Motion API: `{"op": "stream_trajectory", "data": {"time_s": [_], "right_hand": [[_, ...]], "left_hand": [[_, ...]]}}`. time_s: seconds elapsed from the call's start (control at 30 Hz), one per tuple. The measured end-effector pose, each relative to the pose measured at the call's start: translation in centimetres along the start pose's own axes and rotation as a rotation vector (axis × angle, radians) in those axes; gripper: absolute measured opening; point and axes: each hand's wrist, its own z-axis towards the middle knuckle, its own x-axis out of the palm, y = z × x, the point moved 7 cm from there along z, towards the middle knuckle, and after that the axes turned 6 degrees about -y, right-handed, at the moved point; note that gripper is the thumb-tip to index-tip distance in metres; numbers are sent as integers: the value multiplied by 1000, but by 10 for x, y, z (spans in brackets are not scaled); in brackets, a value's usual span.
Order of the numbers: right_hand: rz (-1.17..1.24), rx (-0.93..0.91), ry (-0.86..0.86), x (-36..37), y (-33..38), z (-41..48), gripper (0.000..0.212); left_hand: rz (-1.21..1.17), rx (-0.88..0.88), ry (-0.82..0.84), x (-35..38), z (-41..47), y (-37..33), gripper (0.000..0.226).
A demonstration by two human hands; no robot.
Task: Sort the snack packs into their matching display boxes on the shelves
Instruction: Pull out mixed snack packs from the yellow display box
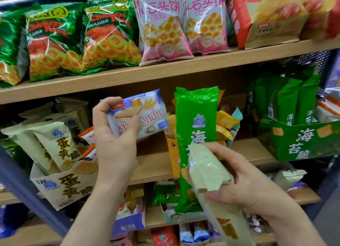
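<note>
Right hand (244, 181), nearest the lens, grips a cream pack (207, 172) and a tall green pack (196, 128) together, fingers curled round both, in front of the middle shelf (154, 165). Left hand (114, 144) pinches a white wafer pack (141, 115) between thumb and fingers above that shelf. Cream box (60, 187) stands at the shelf's left end, green box (301, 144) at its right end.

red chip bag (276, 16) upper right: blurred, cropped by top edge. green seaweed pack (196, 117) lower print hidden behind cream pack (207, 168).
</note>
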Motion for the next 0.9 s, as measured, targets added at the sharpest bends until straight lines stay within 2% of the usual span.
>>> {"op": "stream_trajectory", "data": {"time_s": [0.07, 0.2, 0.27, 0.4, 0.5, 0.6, 0.7, 0.8, 0.9], "right_hand": [[-61, -18, -84, -12, 2, -3, 79], [-234, -82, -229, -22, 9, -6, 63], [-277, -108, -270, -23, 8, -7, 65], [-300, -61, -245, -28, -2, -11, 72], [-201, -78, -198, -37, -1, -20, 75], [-21, -148, -247, -59, 7, -35, 71], [93, -165, -381, -89, 8, -51, 59], [31, -118, -445, -106, 0, -60, 53], [-92, -44, -508, -116, -11, -66, 59]], "left_hand": [[92, 103, 46, -2, 3, -3, 38], [263, 307, 156, 12, -1, -11, 36], [398, 452, 249, 25, -9, -14, 35], [518, 552, 390, 50, -24, -5, 41], [578, 586, 437, 60, -33, 2, 46], [570, 623, 408, 60, -41, -5, 47], [515, 779, 338, 61, -58, -33, 39], [468, 860, 392, 72, -87, -47, 39], [409, 746, 513, 94, -108, -30, 41]]}}
